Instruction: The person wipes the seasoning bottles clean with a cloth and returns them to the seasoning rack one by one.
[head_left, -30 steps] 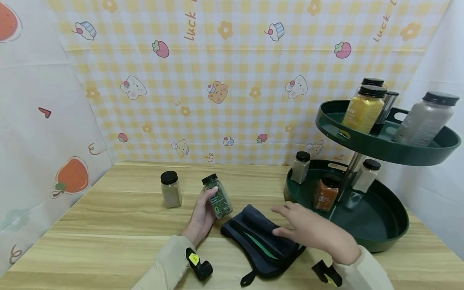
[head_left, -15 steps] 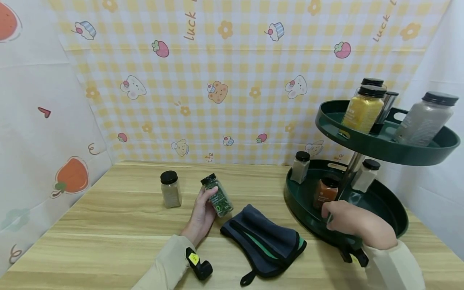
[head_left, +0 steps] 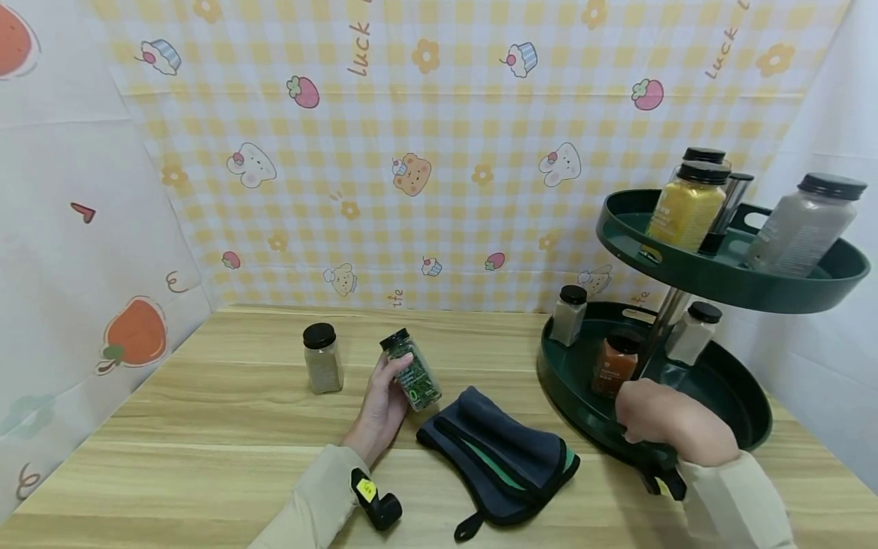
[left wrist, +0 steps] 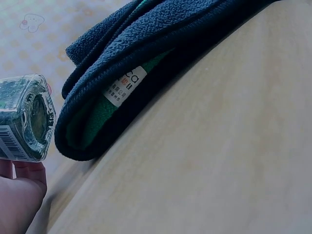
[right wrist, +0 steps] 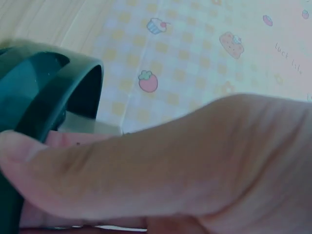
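Note:
My left hand [head_left: 384, 412] holds a spice jar [head_left: 411, 371] of dried green herbs, tilted, its black lid up and to the left. In the left wrist view the jar's clear base [left wrist: 39, 119] faces the camera. At the right, my right hand [head_left: 675, 419] grips the front rim of the lower tray of a dark green two-tier rack [head_left: 748, 381]. The right wrist view has my thumb [right wrist: 29, 156] against the green rim [right wrist: 63, 83], with fingers partly hidden behind it. Close by the right hand stands a jar of orange-red spice [head_left: 613, 370] in that tray.
A folded dark blue cloth [head_left: 501, 457] with green lining lies between the hands. Another spice jar [head_left: 324, 362] stands on the wooden table [head_left: 206, 427] at left. Pale jars [head_left: 568, 316] share the lower tray. The upper tray [head_left: 741, 286] holds larger jars, including a yellow one [head_left: 689, 210].
My right hand has moved right from above the cloth to the lower tray's front rim and now grips it. The left hand and its jar have stayed nearly still.

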Demonstrator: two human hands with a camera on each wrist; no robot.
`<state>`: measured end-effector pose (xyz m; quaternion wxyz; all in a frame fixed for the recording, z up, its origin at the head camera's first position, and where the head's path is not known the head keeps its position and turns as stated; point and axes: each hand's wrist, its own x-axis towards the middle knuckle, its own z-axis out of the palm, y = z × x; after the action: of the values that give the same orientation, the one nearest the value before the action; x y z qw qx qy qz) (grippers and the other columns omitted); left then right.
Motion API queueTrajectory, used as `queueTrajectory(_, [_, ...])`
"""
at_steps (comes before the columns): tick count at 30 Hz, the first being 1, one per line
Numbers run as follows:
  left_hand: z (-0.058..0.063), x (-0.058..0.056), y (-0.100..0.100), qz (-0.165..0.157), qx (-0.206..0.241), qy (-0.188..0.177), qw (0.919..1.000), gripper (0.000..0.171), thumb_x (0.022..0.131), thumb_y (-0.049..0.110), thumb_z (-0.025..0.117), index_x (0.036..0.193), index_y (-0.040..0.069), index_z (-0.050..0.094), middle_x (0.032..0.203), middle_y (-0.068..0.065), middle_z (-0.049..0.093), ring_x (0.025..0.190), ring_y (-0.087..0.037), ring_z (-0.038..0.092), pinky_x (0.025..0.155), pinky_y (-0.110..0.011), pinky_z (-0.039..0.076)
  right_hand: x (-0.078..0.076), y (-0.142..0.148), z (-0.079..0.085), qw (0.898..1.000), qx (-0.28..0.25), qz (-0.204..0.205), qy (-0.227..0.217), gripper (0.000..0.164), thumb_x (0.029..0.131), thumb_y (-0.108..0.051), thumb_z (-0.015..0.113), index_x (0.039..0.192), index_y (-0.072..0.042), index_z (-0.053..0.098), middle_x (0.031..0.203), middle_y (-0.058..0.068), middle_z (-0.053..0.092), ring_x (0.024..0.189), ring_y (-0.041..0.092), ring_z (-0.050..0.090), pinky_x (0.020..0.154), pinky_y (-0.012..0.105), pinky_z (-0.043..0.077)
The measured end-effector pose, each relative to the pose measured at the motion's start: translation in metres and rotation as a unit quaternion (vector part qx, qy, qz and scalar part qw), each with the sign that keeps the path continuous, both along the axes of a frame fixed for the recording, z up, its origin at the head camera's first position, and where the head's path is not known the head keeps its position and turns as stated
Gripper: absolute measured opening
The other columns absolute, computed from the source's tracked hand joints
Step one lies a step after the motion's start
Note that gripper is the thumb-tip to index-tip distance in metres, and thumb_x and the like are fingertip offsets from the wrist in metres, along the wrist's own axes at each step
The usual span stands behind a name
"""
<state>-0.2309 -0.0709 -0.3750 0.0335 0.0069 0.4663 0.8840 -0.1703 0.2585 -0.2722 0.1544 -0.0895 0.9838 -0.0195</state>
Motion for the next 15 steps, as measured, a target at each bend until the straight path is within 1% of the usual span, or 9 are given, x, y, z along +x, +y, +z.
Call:
queueTrajectory(3, [0.000, 0.000, 0.000, -0.001, -0.001, -0.002, 1.0000, 0.053, 0.088, 0.021, 0.052, 0.138, 0.019, 0.032, 0.116, 0.000, 0.039, 0.106, -0.015, 0.039, 0.097, -0.029, 0.029, 0.001, -0.003, -0.001, 1.000, -0.026, 0.003, 0.009, 0.032, 0.078, -0.002, 0.069, 0.056, -0.013, 0.049, 0.055, -0.004, 0.028, 0.050, 0.011, 0.031, 0.051, 0.024, 0.029])
queueTrajectory(7, [0.001, 0.000, 0.000, -0.003, -0.002, -0.004, 1.0000, 0.055, 0.088, 0.021, 0.053, 0.139, 0.019, 0.032, 0.116, 0.000, 0.039, 0.106, -0.015, 0.038, 0.096, -0.029, 0.030, 0.000, -0.009, -0.002, 0.998, -0.053, -0.002, 0.017, 0.033, 0.080, -0.003, 0.067, 0.057, -0.013, 0.045, 0.058, -0.003, 0.025, 0.052, 0.013, 0.029, 0.051, 0.026, 0.027])
queueTrajectory(10, [0.001, 0.000, 0.000, -0.002, -0.006, -0.003, 1.0000, 0.054, 0.088, 0.022, 0.053, 0.138, 0.018, 0.032, 0.115, 0.000, 0.040, 0.105, -0.015, 0.039, 0.096, -0.029, 0.030, -0.001, -0.015, -0.005, 0.996, -0.075, -0.001, 0.040, 0.035, 0.081, -0.003, 0.066, 0.057, -0.013, 0.042, 0.059, -0.003, 0.025, 0.052, 0.012, 0.027, 0.051, 0.027, 0.025])
queueTrajectory(12, [0.000, 0.000, 0.000, -0.002, -0.008, -0.002, 1.0000, 0.054, 0.088, 0.022, 0.053, 0.137, 0.018, 0.033, 0.114, 0.000, 0.040, 0.105, -0.015, 0.040, 0.095, -0.029, 0.030, -0.002, -0.018, -0.007, 0.995, -0.084, 0.003, 0.060, 0.028, 0.082, -0.005, 0.065, 0.061, -0.013, 0.048, 0.059, -0.003, 0.032, 0.052, 0.012, 0.032, 0.051, 0.027, 0.027])
queueTrajectory(14, [0.000, 0.000, 0.000, -0.001, -0.008, -0.001, 1.0000, 0.053, 0.088, 0.022, 0.054, 0.137, 0.018, 0.034, 0.114, 0.000, 0.041, 0.104, -0.015, 0.040, 0.095, -0.029, 0.031, -0.003, -0.021, -0.009, 0.993, -0.084, 0.006, 0.079, 0.017, 0.084, -0.008, 0.064, 0.069, -0.011, 0.057, 0.063, -0.003, 0.044, 0.054, 0.012, 0.039, 0.052, 0.028, 0.033])
queueTrajectory(15, [0.000, 0.000, 0.000, -0.001, -0.007, -0.001, 1.0000, 0.052, 0.088, 0.021, 0.054, 0.136, 0.018, 0.034, 0.113, 0.000, 0.041, 0.104, -0.015, 0.040, 0.095, -0.030, 0.031, -0.004, -0.022, -0.010, 0.993, -0.082, 0.005, 0.088, 0.012, 0.086, -0.010, 0.063, 0.074, -0.010, 0.060, 0.065, -0.002, 0.047, 0.055, 0.013, 0.042, 0.053, 0.029, 0.034])
